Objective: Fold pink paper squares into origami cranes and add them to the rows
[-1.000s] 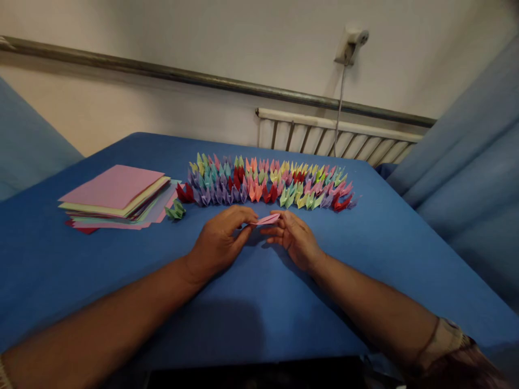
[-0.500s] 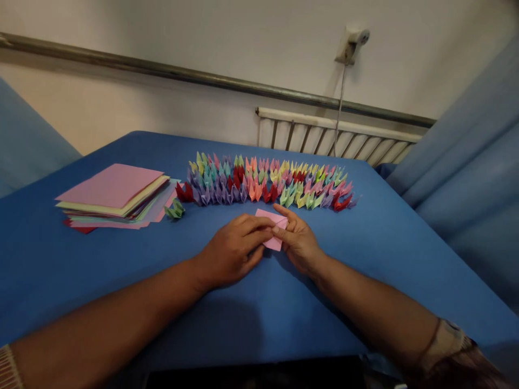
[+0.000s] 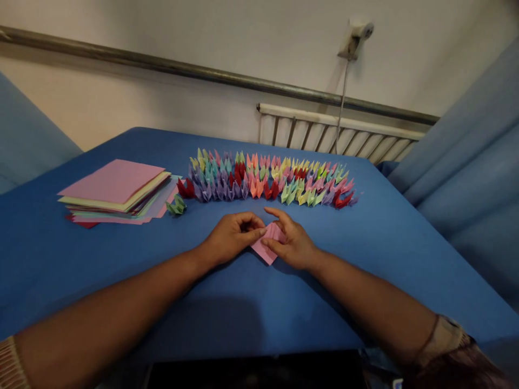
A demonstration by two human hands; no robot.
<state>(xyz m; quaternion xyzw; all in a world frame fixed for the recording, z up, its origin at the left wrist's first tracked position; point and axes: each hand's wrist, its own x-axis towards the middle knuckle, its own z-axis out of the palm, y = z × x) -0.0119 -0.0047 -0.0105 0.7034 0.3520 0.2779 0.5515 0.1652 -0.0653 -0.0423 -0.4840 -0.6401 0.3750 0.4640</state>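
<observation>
A small folded pink paper (image 3: 265, 247) lies on the blue table (image 3: 389, 243) between my hands. My left hand (image 3: 233, 235) is curled, its fingertips pinching the paper's upper left edge. My right hand (image 3: 290, 240) grips the paper's right side with thumb and fingers. Just beyond my hands stand several rows of small folded paper cranes (image 3: 267, 181) in many colours. One green crane (image 3: 177, 206) sits apart to the left of them.
A stack of coloured square paper sheets (image 3: 117, 192) lies at the left of the table. Behind the table are a white wall, a metal rail (image 3: 203, 73) and a bed rail (image 3: 340, 135). Blue curtains (image 3: 466, 162) hang at the right and far left.
The pink paper was held flat and edge-on above the table; now it is turned face-up, lowered nearer to me, and both hands press on it.
</observation>
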